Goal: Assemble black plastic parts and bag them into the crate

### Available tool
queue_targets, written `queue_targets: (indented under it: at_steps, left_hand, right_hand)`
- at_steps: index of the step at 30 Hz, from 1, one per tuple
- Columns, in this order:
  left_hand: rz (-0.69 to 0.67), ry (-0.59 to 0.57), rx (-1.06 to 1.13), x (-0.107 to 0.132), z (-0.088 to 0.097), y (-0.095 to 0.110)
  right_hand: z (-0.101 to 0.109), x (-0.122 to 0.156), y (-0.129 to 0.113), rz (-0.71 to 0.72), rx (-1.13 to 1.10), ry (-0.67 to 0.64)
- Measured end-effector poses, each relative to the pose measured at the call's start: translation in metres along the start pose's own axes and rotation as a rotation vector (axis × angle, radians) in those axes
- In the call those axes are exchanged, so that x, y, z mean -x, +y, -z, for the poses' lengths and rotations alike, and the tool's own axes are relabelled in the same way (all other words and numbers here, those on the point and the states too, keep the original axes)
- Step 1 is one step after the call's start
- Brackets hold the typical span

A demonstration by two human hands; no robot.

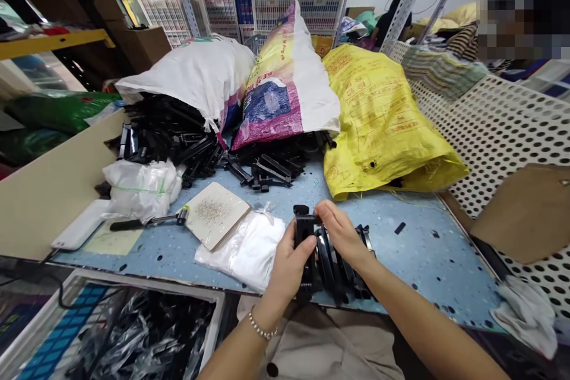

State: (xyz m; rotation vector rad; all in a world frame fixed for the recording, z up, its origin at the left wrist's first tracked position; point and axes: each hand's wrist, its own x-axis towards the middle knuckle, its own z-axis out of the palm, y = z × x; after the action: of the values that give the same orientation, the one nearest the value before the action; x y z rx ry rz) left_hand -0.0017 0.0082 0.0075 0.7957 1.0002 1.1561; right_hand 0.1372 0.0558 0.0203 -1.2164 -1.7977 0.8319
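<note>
Left hand [288, 267]: grip clamped around one end of a stack of black plastic hoop-shaped parts [332, 264], lifted above the bench.
Right hand [341, 234]: grip closed over the stack's top, apparently steadying the loose hoops together.
Nearby: a white plastic bag [240, 252] lies just left on the speckled blue bench [427, 261].
Beyond: a heap of black plastic bars [164, 136] spills before a yellow woven sack [378, 124].
</note>
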Motion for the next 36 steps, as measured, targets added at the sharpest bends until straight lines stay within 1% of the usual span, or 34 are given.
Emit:
queue_targets:
  at_steps: [1,2,4,6,7,9,12,14,16,18,19,21,23,24,25,26,28,29,30,31,32,33,34,35,36]
  left_hand:
    - [0.009,0.030,0.037,-0.002,0.003,0.002]
    - [0.019,0.058,0.079,-0.004,0.007,0.004]
    - [0.051,0.088,0.161,-0.008,0.013,0.008]
    - [0.104,0.078,0.225,-0.011,0.015,0.008]
    - [0.134,0.066,0.243,-0.011,0.015,0.006]
    - [0.185,0.057,0.248,-0.010,0.014,0.000]
    - [0.214,0.096,0.213,-0.007,0.017,-0.014]
    - [0.202,0.148,0.167,-0.004,0.025,-0.022]
    - [0.224,0.174,0.109,-0.003,0.033,-0.032]
    - [0.301,0.152,0.071,-0.005,0.039,-0.043]
    - [0.343,0.137,0.067,-0.007,0.039,-0.047]
    - [0.382,0.135,0.073,-0.010,0.037,-0.053]
    - [0.354,0.142,0.060,-0.009,0.035,-0.050]
    - [0.343,0.111,0.035,-0.006,0.035,-0.045]
    - [0.359,0.033,0.003,-0.001,0.036,-0.038]
    - [0.413,-0.092,-0.028,0.006,0.039,-0.030]
    - [0.607,-0.406,-0.064,0.022,0.045,-0.014]
    - [0.706,-0.535,-0.067,0.029,0.049,-0.008]
    - [0.763,-0.606,-0.069,0.034,0.054,-0.005]
    - [0.747,-0.600,-0.097,0.037,0.058,-0.003]
    - [0.642,-0.508,-0.182,0.038,0.064,-0.004]
    - [0.479,-0.364,-0.306,0.037,0.069,-0.007]
    - [0.298,-0.203,-0.439,0.034,0.074,-0.011]
    - [0.125,-0.047,-0.574,0.030,0.079,-0.017]
    - [-0.010,0.079,-0.701,0.025,0.084,-0.023]
  right_hand:
    - [-0.004,0.009,0.000,0.030,-0.010,-0.028]
    - [-0.009,0.020,0.000,0.111,0.025,-0.062]
    - [-0.019,0.043,0.003,0.339,0.186,-0.110]
    - [-0.029,0.061,0.007,0.520,0.341,-0.098]
    - [-0.033,0.067,0.010,0.567,0.384,-0.075]
    - [-0.037,0.074,0.013,0.603,0.410,-0.062]
    - [-0.028,0.076,0.020,0.558,0.417,-0.144]
    - [-0.014,0.078,0.032,0.446,0.457,-0.162]
    - [0.002,0.081,0.051,0.288,0.540,-0.080]
    - [0.015,0.082,0.073,0.160,0.621,0.006]
    - [0.020,0.082,0.081,0.125,0.654,0.025]
    - [0.026,0.080,0.088,0.110,0.707,0.040]
    - [0.026,0.076,0.079,0.168,0.728,0.044]
    - [0.024,0.075,0.070,0.231,0.719,0.014]
    - [0.021,0.074,0.059,0.318,0.693,-0.053]
    - [0.018,0.075,0.049,0.419,0.652,-0.149]
    - [0.012,0.078,0.031,0.595,0.553,-0.353]
    - [0.009,0.080,0.026,0.647,0.501,-0.425]
    - [0.007,0.081,0.023,0.665,0.448,-0.468]
    - [0.006,0.083,0.023,0.641,0.394,-0.484]
    - [0.005,0.084,0.024,0.578,0.339,-0.480]
    - [0.004,0.083,0.026,0.480,0.283,-0.460]
    - [0.003,0.083,0.029,0.352,0.219,-0.420]
    - [0.002,0.081,0.032,0.200,0.142,-0.364]
    - [-0.001,0.079,0.034,0.038,0.042,-0.303]
